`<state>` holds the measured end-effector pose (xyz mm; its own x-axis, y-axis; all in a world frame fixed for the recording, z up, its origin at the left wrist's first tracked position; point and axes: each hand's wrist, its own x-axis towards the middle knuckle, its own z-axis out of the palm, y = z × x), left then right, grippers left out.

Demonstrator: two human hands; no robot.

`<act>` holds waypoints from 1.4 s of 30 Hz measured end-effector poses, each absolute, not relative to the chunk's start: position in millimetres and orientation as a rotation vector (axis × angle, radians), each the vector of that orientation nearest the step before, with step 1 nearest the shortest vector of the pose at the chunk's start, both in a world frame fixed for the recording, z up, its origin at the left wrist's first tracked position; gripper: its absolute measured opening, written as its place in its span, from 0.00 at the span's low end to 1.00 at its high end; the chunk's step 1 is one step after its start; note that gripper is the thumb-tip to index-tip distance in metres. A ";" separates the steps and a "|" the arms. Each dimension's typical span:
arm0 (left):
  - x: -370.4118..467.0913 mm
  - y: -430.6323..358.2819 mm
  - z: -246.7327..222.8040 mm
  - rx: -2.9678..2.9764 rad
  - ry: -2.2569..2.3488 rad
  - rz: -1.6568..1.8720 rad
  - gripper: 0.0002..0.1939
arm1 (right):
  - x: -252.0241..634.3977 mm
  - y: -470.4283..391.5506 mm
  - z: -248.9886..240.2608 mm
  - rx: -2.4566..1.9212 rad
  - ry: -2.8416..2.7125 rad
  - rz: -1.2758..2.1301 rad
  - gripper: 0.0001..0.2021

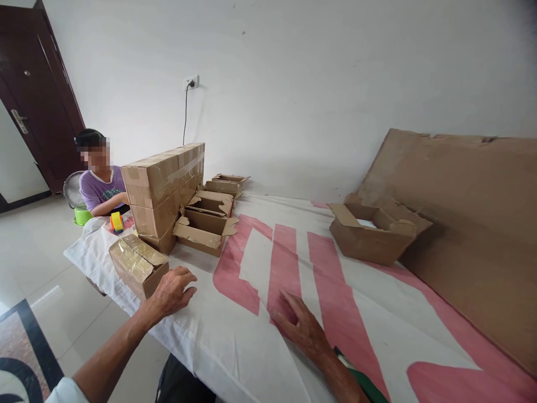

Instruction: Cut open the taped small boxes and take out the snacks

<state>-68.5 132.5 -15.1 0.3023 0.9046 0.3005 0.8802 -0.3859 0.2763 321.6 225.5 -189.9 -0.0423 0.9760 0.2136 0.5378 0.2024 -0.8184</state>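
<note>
My left hand [174, 290] is beside the right end of a taped cardboard box [138, 263] at the table's left edge. Its fingers are apart and curve to the right, holding nothing; whether the hand touches the box I cannot tell. My right hand [302, 327] is low over the red and white cloth [239, 336], fingers spread, with nothing in it. Left of centre, several open cardboard boxes [203, 238] stand in a row with their flaps up. Another open box [369, 235], with something white inside, stands at the right.
Closed, taped boxes [157, 184] are stacked at the left. Behind them sits a person in a purple shirt [98, 184], near a yellow and orange tape dispenser [117, 221]. A large cardboard sheet [470, 224] leans at the right. A corded plug [191, 84] is in the wall.
</note>
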 end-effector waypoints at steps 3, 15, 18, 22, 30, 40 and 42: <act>-80.5 124.1 2.8 2.545 1.703 0.750 0.11 | 321.1 226.3 -191.4 -1.452 -1.687 0.686 0.41; -128.3 124.7 13.5 2.413 1.946 0.799 0.08 | 323.2 226.7 -194.8 -1.440 -1.759 0.590 0.34; -126.7 123.6 12.3 2.397 1.947 0.786 0.09 | 323.8 227.8 -196.2 -1.421 -1.790 0.557 0.32; -130.0 121.9 13.2 2.343 1.867 0.862 0.09 | 323.1 228.8 -198.2 -1.402 -1.802 0.515 0.32; -181.2 126.9 12.1 2.152 2.041 1.377 0.13 | 324.9 227.2 -200.9 -1.408 -1.858 0.462 0.33; -310.4 156.6 28.1 1.145 2.292 1.393 0.43 | 329.9 233.5 -209.2 -1.333 -1.892 0.322 0.28; -311.4 156.8 23.9 1.152 2.207 1.369 0.45 | 331.3 235.2 -211.6 -1.326 -1.898 0.299 0.28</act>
<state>-311.4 156.8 23.9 -0.6338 0.7583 0.1525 0.4736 0.2246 0.8516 331.3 235.2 -211.6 -0.1456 0.8735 0.4645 0.6886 0.4266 -0.5864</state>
